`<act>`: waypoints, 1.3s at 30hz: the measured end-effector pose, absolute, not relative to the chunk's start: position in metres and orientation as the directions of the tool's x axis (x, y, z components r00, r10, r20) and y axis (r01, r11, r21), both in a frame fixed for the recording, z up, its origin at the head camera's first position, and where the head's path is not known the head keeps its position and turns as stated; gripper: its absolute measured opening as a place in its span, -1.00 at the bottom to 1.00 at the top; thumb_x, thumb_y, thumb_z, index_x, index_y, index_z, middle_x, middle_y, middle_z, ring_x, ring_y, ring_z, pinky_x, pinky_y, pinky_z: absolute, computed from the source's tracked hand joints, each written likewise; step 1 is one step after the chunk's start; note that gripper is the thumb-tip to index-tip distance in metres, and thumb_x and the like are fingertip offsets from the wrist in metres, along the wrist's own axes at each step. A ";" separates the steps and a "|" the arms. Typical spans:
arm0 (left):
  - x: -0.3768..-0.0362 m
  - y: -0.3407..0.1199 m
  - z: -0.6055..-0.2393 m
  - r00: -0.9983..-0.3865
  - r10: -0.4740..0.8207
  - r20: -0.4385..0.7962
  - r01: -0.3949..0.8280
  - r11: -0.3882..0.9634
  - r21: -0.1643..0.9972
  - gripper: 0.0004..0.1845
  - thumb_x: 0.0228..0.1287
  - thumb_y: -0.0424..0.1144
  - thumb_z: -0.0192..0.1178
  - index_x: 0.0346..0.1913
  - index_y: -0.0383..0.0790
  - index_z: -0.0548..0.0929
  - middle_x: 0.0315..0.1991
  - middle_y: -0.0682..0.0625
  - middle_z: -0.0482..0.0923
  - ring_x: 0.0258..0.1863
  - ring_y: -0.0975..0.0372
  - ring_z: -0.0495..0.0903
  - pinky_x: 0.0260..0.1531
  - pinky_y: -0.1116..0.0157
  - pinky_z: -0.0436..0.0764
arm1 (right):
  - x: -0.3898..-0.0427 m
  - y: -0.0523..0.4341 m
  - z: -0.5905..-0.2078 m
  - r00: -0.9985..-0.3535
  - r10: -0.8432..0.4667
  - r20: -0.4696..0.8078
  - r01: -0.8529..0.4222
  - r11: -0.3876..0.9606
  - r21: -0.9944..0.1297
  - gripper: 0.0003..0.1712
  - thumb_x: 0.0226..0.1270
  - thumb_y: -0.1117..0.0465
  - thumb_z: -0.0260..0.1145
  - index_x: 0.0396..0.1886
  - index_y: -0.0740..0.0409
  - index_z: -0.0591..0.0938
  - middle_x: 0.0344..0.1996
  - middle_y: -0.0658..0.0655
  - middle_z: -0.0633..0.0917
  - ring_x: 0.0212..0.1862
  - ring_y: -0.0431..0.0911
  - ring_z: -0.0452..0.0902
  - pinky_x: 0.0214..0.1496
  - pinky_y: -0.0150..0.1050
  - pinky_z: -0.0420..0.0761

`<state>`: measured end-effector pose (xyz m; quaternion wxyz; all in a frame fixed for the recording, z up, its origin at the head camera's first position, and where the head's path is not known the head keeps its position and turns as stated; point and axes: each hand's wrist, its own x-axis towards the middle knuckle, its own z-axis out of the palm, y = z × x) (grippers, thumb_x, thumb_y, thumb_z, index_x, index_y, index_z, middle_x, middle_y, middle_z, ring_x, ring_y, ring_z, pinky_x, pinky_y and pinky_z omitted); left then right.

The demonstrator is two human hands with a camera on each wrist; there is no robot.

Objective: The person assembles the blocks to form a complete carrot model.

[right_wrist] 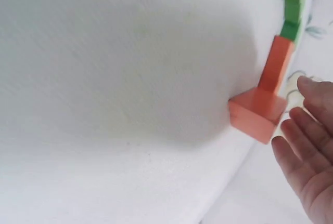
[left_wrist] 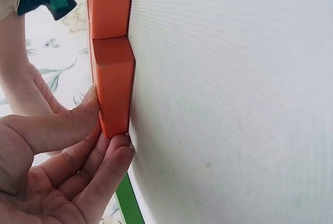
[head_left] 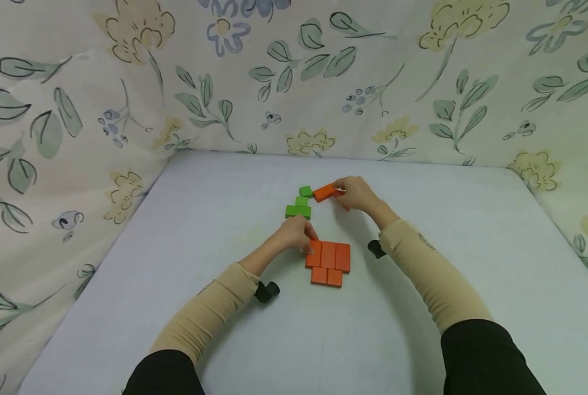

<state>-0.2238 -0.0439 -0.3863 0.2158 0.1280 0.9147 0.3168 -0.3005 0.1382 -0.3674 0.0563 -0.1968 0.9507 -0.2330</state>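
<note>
My left hand [head_left: 294, 233] is at the far left corner of a flat group of orange blocks. Its thumb and fingertips pinch the end of the leftmost orange block [left_wrist: 115, 91], the thumb on its broad face. Two shorter orange blocks [head_left: 326, 276] lie against the group's near side. Farther back, my right hand [head_left: 357, 193] has its fingers loosely extended beside an orange block [right_wrist: 255, 112]. That block meets the end of another orange block [head_left: 324, 192], which lies at a slant. Part of the nearer block is hidden behind the fingers in the head view.
Several green blocks [head_left: 301, 202] form a short crooked line left of the slanted orange block. All lie on a white table [head_left: 225, 230]. Floral cloth [head_left: 294, 99] hangs behind and at the sides. A black wrist camera [head_left: 267, 292] shows under the left sleeve.
</note>
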 end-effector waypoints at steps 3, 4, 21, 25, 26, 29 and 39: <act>-0.224 -0.044 -0.387 -0.873 0.371 -0.317 0.097 0.769 0.632 -0.76 -0.18 -0.40 0.38 -0.32 -0.22 0.68 -0.44 0.04 0.57 -0.50 0.24 0.45 -0.52 0.39 0.42 | -0.310 0.132 -0.371 -0.904 -0.423 -0.063 -0.366 0.842 -0.396 -0.55 0.10 0.43 0.11 0.06 0.35 0.46 0.02 0.30 0.48 0.04 0.09 0.34 0.11 -0.06 0.27; -0.224 -0.044 -0.387 -0.873 0.371 -0.317 0.097 0.768 0.633 -0.76 -0.18 -0.40 0.38 -0.33 -0.22 0.68 -0.44 0.04 0.57 -0.51 0.24 0.45 -0.52 0.39 0.42 | -0.313 0.130 -0.372 -0.899 -0.429 -0.087 -0.370 0.852 -0.370 -0.54 0.13 0.44 0.08 0.09 0.34 0.43 0.06 0.29 0.45 0.08 0.09 0.31 0.14 -0.06 0.23; -0.223 -0.043 -0.383 -0.874 0.363 -0.322 0.094 0.777 0.622 -0.78 -0.19 -0.39 0.39 -0.35 -0.21 0.69 -0.47 0.06 0.56 -0.48 0.23 0.42 -0.53 0.39 0.40 | -0.317 0.115 -0.382 -0.876 -0.478 -0.056 -0.468 0.873 -0.138 -0.68 0.03 0.47 0.18 -0.14 0.32 0.54 -0.29 0.20 0.54 -0.25 0.02 0.38 -0.11 -0.13 0.38; -0.222 -0.044 -0.384 -0.875 0.357 -0.328 0.082 0.776 0.626 -0.78 -0.19 -0.39 0.39 -0.36 -0.21 0.68 -0.46 0.05 0.55 -0.48 0.23 0.42 -0.53 0.39 0.39 | -0.314 0.115 -0.380 -0.884 -0.465 -0.038 -0.450 0.872 -0.191 -0.64 -0.03 0.45 0.22 -0.13 0.33 0.55 -0.26 0.22 0.55 -0.23 0.03 0.39 -0.10 -0.12 0.38; -0.222 -0.044 -0.384 -0.875 0.355 -0.329 0.078 0.775 0.627 -0.78 -0.19 -0.39 0.38 -0.36 -0.21 0.68 -0.46 0.06 0.55 -0.48 0.23 0.42 -0.53 0.39 0.39 | -0.314 0.115 -0.380 -0.889 -0.458 -0.025 -0.443 0.871 -0.211 -0.63 -0.04 0.44 0.23 -0.13 0.32 0.56 -0.25 0.22 0.56 -0.22 0.03 0.40 -0.09 -0.11 0.38; -0.222 -0.043 -0.385 -0.877 0.345 -0.335 0.066 0.776 0.627 -0.78 -0.19 -0.40 0.38 -0.36 -0.20 0.68 -0.47 0.06 0.55 -0.48 0.23 0.42 -0.52 0.38 0.39 | -0.311 0.118 -0.376 -0.902 -0.431 0.023 -0.417 0.857 -0.303 -0.62 -0.07 0.42 0.25 -0.14 0.30 0.57 -0.23 0.21 0.57 -0.19 0.02 0.40 -0.07 -0.11 0.37; -0.225 -0.042 -0.386 -0.874 0.341 -0.347 0.063 0.786 0.615 -0.80 -0.18 -0.38 0.38 -0.37 -0.18 0.68 -0.46 0.05 0.56 -0.48 0.22 0.43 -0.52 0.38 0.41 | -0.267 0.135 -0.350 -0.899 -0.413 0.148 -0.427 0.749 -0.506 -0.62 -0.10 0.21 0.41 -0.23 0.26 0.61 -0.36 0.16 0.62 -0.29 -0.01 0.48 -0.20 -0.14 0.44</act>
